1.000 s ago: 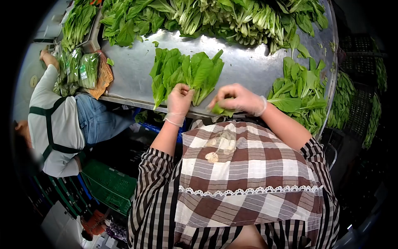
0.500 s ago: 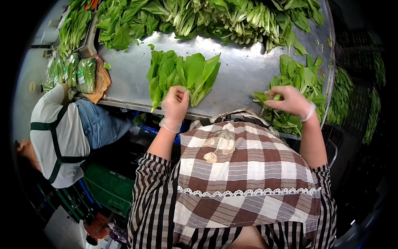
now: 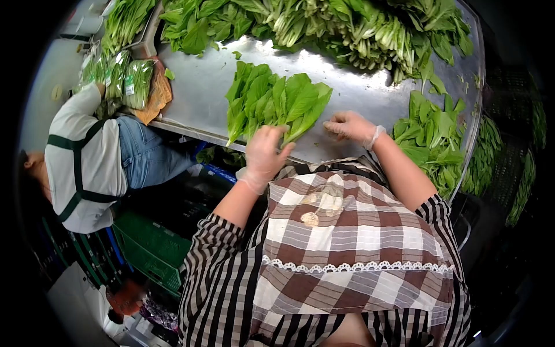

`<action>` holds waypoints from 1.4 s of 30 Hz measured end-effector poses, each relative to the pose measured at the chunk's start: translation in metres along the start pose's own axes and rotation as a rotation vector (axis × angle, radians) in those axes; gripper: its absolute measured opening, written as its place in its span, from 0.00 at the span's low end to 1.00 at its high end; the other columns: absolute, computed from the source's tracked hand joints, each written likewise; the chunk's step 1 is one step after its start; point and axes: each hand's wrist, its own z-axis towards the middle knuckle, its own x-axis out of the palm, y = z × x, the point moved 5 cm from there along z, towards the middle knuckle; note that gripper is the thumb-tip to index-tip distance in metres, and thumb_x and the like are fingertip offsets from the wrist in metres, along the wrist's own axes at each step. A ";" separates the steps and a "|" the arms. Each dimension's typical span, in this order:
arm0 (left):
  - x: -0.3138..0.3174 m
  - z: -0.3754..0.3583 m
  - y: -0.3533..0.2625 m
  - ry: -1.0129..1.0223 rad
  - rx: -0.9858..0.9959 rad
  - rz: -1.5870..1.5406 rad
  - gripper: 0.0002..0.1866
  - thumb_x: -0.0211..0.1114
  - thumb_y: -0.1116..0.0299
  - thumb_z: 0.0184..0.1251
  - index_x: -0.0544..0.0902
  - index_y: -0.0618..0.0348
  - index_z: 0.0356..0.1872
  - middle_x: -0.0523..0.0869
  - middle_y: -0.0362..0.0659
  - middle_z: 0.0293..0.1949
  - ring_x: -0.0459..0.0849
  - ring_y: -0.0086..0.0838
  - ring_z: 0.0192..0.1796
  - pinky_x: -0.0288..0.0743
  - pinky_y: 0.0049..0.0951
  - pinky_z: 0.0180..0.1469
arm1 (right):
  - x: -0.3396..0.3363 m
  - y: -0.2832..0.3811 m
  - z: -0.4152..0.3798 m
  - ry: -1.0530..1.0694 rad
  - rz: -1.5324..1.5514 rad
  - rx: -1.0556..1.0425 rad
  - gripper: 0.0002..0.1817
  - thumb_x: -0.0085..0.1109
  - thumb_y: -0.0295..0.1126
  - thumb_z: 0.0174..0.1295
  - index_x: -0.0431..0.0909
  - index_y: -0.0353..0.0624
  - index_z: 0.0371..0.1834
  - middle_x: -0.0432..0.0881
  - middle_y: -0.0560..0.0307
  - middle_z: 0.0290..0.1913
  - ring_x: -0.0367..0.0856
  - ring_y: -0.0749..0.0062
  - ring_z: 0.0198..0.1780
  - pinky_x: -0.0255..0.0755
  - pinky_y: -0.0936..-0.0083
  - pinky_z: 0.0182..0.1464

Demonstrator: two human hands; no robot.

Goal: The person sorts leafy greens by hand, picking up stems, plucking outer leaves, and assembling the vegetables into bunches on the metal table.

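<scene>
My left hand (image 3: 267, 151), in a thin clear glove, lies over the stem ends of a small row of leafy greens (image 3: 260, 98) at the table's near edge. Its thumb stands apart from the fingers, and its fingertips rest at the stems. To the right, my right hand (image 3: 351, 127), also gloved, is just above the metal table with its fingers bent together; anything between them is too small to make out. Farther right lies a loose heap of greens (image 3: 430, 136), apart from my right hand.
A large pile of greens (image 3: 347, 34) spans the back of the metal table (image 3: 191, 87). Bagged greens (image 3: 139, 87) and an orange-brown wrapper (image 3: 159, 95) lie at the left. Another person (image 3: 87, 168) stands there, near a green crate (image 3: 147, 248).
My right hand has left the right heap and come in beside the small row; the green leaf at its fingers is gone. My left hand's thumb has spread. The view has shifted.
</scene>
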 end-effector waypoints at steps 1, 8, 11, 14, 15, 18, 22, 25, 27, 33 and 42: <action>-0.015 -0.003 0.003 -0.102 0.077 -0.023 0.22 0.77 0.62 0.54 0.80 0.55 0.48 0.83 0.45 0.41 0.82 0.41 0.45 0.77 0.37 0.47 | 0.000 0.001 0.002 0.001 0.033 0.038 0.24 0.63 0.51 0.66 0.82 0.36 0.42 0.83 0.57 0.35 0.81 0.74 0.32 0.76 0.75 0.37; -0.036 -0.048 0.086 -0.043 -0.369 0.114 0.36 0.82 0.66 0.45 0.76 0.59 0.59 0.81 0.47 0.43 0.82 0.36 0.42 0.79 0.33 0.44 | 0.000 0.009 0.012 -0.021 0.066 0.153 0.27 0.65 0.53 0.64 0.82 0.35 0.46 0.83 0.55 0.39 0.80 0.74 0.34 0.76 0.75 0.38; -0.018 -0.051 0.096 -0.058 -0.476 -0.160 0.35 0.80 0.75 0.46 0.77 0.58 0.60 0.80 0.46 0.42 0.80 0.27 0.33 0.78 0.26 0.37 | 0.012 0.019 0.021 -0.028 0.064 0.074 0.28 0.65 0.53 0.64 0.82 0.34 0.48 0.83 0.56 0.38 0.80 0.73 0.34 0.76 0.74 0.39; 0.002 -0.041 0.100 -0.079 -0.499 -0.264 0.31 0.78 0.81 0.49 0.78 0.60 0.58 0.79 0.42 0.41 0.77 0.20 0.28 0.77 0.21 0.36 | 0.023 0.006 0.041 0.006 0.051 0.008 0.28 0.64 0.52 0.65 0.81 0.33 0.49 0.83 0.56 0.38 0.80 0.74 0.34 0.76 0.74 0.39; 0.007 -0.039 0.103 -0.076 -0.519 -0.304 0.31 0.77 0.81 0.49 0.79 0.61 0.58 0.79 0.42 0.40 0.77 0.20 0.28 0.77 0.21 0.36 | 0.025 0.007 0.042 0.004 0.057 0.010 0.28 0.64 0.51 0.65 0.81 0.34 0.50 0.84 0.56 0.38 0.80 0.74 0.35 0.76 0.74 0.39; 0.008 -0.038 0.107 -0.075 -0.537 -0.353 0.29 0.77 0.78 0.51 0.79 0.63 0.57 0.79 0.41 0.41 0.76 0.19 0.29 0.75 0.20 0.36 | 0.028 0.009 0.041 -0.001 0.082 -0.044 0.27 0.63 0.50 0.66 0.80 0.34 0.53 0.84 0.56 0.40 0.81 0.74 0.37 0.77 0.73 0.42; -0.019 -0.021 0.071 -0.243 -0.339 -0.127 0.26 0.75 0.77 0.55 0.78 0.63 0.57 0.77 0.42 0.41 0.69 0.22 0.28 0.70 0.22 0.34 | 0.038 -0.003 0.058 -0.008 -0.134 -0.312 0.29 0.62 0.49 0.65 0.78 0.33 0.57 0.86 0.50 0.44 0.81 0.68 0.41 0.76 0.70 0.49; -0.022 -0.003 0.041 -0.250 -0.197 -0.188 0.23 0.72 0.77 0.58 0.79 0.63 0.56 0.76 0.41 0.39 0.67 0.22 0.28 0.68 0.23 0.32 | 0.043 0.000 0.051 0.060 -0.101 -0.249 0.27 0.63 0.48 0.63 0.80 0.34 0.54 0.87 0.47 0.45 0.83 0.68 0.44 0.76 0.71 0.50; -0.017 0.013 0.015 -0.211 -0.055 -0.278 0.19 0.70 0.78 0.60 0.80 0.63 0.53 0.75 0.40 0.36 0.67 0.21 0.27 0.67 0.22 0.31 | 0.032 0.010 0.037 0.089 -0.233 -0.180 0.25 0.64 0.46 0.62 0.82 0.34 0.50 0.87 0.47 0.43 0.84 0.67 0.44 0.77 0.72 0.49; 0.018 0.041 -0.039 0.031 -0.039 -0.620 0.12 0.68 0.78 0.64 0.83 0.64 0.49 0.79 0.40 0.35 0.72 0.19 0.28 0.69 0.19 0.31 | -0.070 0.048 -0.003 -0.456 -0.018 -0.305 0.12 0.65 0.39 0.62 0.87 0.42 0.40 0.88 0.54 0.35 0.84 0.74 0.34 0.80 0.73 0.41; 0.060 0.094 -0.089 0.172 0.030 -0.777 0.13 0.68 0.76 0.63 0.84 0.64 0.48 0.81 0.41 0.34 0.76 0.20 0.29 0.72 0.20 0.33 | -0.113 0.086 0.012 -0.545 1.305 -0.467 0.14 0.57 0.43 0.72 0.76 0.42 0.43 0.86 0.56 0.32 0.82 0.76 0.25 0.76 0.80 0.27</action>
